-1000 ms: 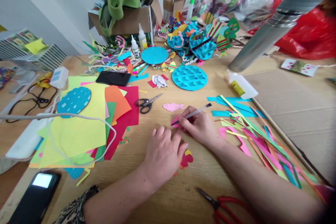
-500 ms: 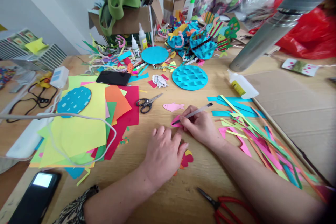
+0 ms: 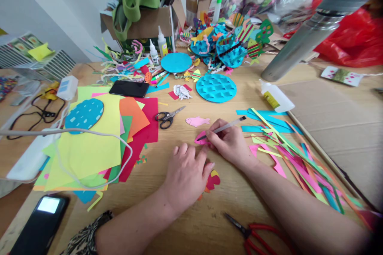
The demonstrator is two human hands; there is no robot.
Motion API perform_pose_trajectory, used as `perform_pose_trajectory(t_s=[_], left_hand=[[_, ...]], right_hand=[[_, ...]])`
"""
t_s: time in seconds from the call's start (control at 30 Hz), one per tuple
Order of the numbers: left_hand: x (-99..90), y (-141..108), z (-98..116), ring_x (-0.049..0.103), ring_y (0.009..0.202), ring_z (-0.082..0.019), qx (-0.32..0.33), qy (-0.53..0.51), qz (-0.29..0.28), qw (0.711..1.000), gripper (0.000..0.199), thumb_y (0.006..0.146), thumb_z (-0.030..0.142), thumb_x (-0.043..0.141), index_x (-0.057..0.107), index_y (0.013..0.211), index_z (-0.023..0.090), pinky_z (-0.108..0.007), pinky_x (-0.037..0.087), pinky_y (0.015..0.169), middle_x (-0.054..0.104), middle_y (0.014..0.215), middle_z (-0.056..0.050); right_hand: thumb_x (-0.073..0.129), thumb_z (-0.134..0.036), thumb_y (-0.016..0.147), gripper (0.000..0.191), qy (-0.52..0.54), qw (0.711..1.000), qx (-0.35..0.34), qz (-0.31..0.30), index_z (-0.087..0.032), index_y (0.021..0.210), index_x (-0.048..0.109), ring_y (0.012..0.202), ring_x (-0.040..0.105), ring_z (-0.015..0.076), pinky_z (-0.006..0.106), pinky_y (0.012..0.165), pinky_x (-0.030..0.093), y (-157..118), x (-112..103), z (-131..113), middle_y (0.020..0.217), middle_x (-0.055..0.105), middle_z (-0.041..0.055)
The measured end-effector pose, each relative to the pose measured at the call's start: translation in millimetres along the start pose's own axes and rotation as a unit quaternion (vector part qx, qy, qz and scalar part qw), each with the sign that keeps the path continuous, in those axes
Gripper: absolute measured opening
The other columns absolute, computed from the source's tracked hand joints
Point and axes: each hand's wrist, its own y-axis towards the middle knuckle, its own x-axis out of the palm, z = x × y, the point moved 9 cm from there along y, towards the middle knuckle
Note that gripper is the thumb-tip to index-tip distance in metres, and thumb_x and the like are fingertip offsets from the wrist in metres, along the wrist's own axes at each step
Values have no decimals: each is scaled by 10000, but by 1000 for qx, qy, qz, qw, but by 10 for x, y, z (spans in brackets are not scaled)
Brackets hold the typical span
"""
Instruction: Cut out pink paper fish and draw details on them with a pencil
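My right hand is closed round a grey pen, its tip on a small bright pink paper piece. Lying on the table, my left hand has its fingers extended, the index fingertip by the lower edge of the pink piece, which is partly hidden by my right hand. A light pink paper fish lies just above. Red and yellow paper bits show beside my left thumb. Black-handled scissors rest to the upper left.
Coloured sheets are stacked at left, near a black phone. Paper strips spread at right by a glue bottle. Red-handled scissors lie at the front. A steel flask and blue discs are behind.
The pen tip has shifted slightly on the pink piece and the pen's back end has moved a little right. My left hand has barely moved.
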Motion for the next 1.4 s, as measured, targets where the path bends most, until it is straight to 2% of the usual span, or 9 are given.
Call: perform_pose_trajectory(t_s=[0.3,1.17,1.4], left_hand=[[13,5,0,521,910,-282,-3,-3,-13,1000,311,983,384,483,624,1187,197,-445,423,791,620,918,-84],[23,-5,-2,522,912,-283,-2,-5,-15,1000,325,988,387,474,620,1205,195,-450,423,793,618,918,-84],[17,1,-8,522,917,-286,-4,-2,-19,1000,357,988,390,472,593,1262,196,-450,422,793,617,912,-83]], right_hand=[[585,-212,776,90,-20,999,-13,-24,-192,688,582,485,507,124,243,475,389,-2,52,-5,555,564,-21],[586,-205,770,95,-10,1000,-19,-13,-199,676,574,473,506,123,247,462,386,4,40,-17,574,572,-15],[602,-239,791,116,-5,999,-19,33,-203,690,558,480,529,128,247,464,397,-3,-69,19,576,585,-20]])
